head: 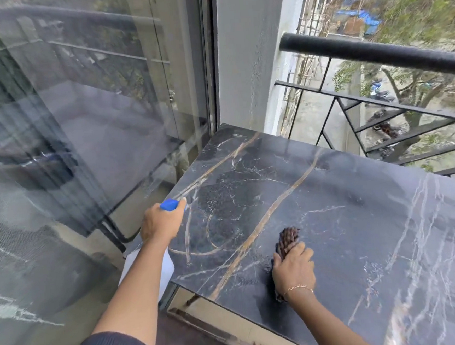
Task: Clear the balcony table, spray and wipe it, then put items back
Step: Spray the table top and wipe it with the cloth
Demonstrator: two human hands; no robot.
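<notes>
Already my right hand (294, 269) was curled round the cloth (288, 239), pressed onto the table (361, 230) near its front edge. My left hand (161, 222) gripped the sprayer (169, 205) over the left edge. Clearing looked done, since I saw no items on the top; wiping seemed underway, and putting things back remained.

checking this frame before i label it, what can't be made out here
- Spray bottle, head view: the left hand covers its blue head and the forearm crosses its white body, so nozzle and fill level are hidden.
- Cloth, head view: mostly under the right hand; its full size is hidden.
- Table: cut off by the right and bottom edges.
- Room behind the glass door: lost in reflections.
- Street below the railing: too blurred.
</notes>
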